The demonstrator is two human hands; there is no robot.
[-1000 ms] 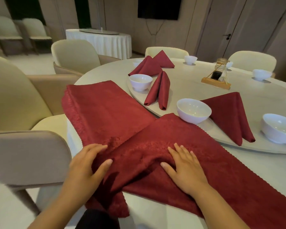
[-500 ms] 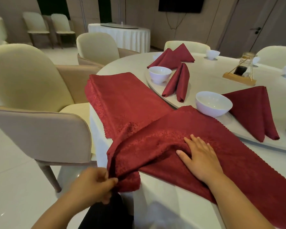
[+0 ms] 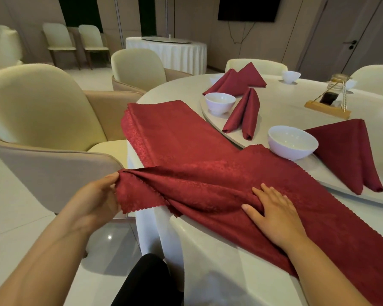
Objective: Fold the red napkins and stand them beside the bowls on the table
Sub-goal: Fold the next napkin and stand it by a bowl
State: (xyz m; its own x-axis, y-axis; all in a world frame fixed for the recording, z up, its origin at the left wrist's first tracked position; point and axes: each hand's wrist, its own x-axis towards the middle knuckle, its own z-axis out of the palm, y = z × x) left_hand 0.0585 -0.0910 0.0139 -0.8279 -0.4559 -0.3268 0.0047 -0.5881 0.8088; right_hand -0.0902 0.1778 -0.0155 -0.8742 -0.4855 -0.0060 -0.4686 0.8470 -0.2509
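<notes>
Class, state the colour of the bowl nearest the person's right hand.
The bowl is white; head view shows it.

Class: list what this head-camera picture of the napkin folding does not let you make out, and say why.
Head view: near napkin runs off the right edge; its full shape is cut off.
Head view: left hand pinches its corner; the cloth hides the fingers.
Head view: wooden stand, contents too small and dark.
Head view: far bowl, mostly behind a folded napkin.
</notes>
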